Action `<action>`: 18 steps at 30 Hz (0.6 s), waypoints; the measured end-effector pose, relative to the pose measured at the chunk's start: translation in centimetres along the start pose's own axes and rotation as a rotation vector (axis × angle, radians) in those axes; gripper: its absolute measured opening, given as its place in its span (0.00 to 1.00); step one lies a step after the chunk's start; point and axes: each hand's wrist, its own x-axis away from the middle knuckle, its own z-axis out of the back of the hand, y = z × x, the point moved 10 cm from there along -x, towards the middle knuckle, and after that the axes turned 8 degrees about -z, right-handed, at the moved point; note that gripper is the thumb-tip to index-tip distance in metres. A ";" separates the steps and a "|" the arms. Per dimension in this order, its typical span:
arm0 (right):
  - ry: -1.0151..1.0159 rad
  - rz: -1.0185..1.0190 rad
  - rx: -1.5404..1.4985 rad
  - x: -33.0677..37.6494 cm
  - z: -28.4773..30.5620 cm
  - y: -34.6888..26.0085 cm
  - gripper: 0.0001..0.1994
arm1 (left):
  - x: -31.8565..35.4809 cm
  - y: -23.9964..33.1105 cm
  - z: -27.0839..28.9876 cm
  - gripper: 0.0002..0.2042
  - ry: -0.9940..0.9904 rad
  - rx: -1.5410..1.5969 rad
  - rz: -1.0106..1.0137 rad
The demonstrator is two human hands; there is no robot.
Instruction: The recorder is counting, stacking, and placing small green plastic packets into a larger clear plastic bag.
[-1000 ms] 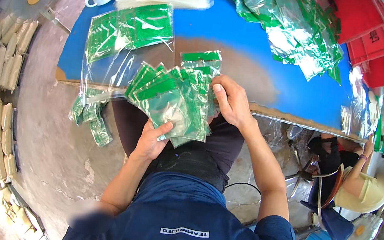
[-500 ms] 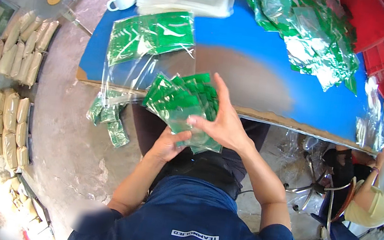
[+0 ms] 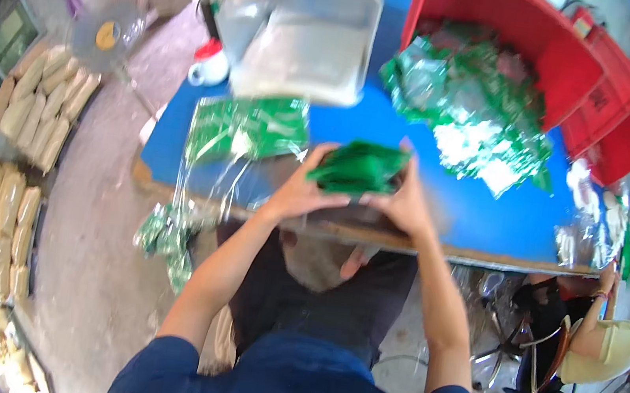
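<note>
Blue, brown-worn tabletop (image 3: 478,226) ahead. Fanned green-and-clear plastic packets (image 3: 359,166) now gathered into compact bundle near its front edge; left hand (image 3: 303,192) and right hand (image 3: 408,202) grasp opposite sides, fingers curled round. Packets seemingly better aligned.

The left part of the blue table (image 3: 497,232) carries a red-topped white mug (image 3: 210,71), a translucent tray (image 3: 247,17) and a clear bag of green packets (image 3: 249,126). On the right, a heap of shiny packets (image 3: 462,105) lies against a red bin (image 3: 505,19).
</note>
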 end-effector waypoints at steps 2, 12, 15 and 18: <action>0.081 0.067 0.262 0.3 -0.1 2.4 0.56 | -0.3 -0.9 0.3 0.47 0.078 0.019 -0.019; 0.039 -0.158 0.331 0.0 -1.0 0.6 0.55 | -1.6 0.0 -0.9 0.59 -0.044 0.018 -0.072; 0.112 0.183 0.448 0.3 -0.7 -1.8 0.54 | -1.9 0.0 -0.3 0.61 0.083 0.251 -0.102; 0.029 0.113 0.396 -0.4 -1.1 -0.2 0.51 | -2.2 0.2 -1.6 0.59 0.052 0.174 -0.137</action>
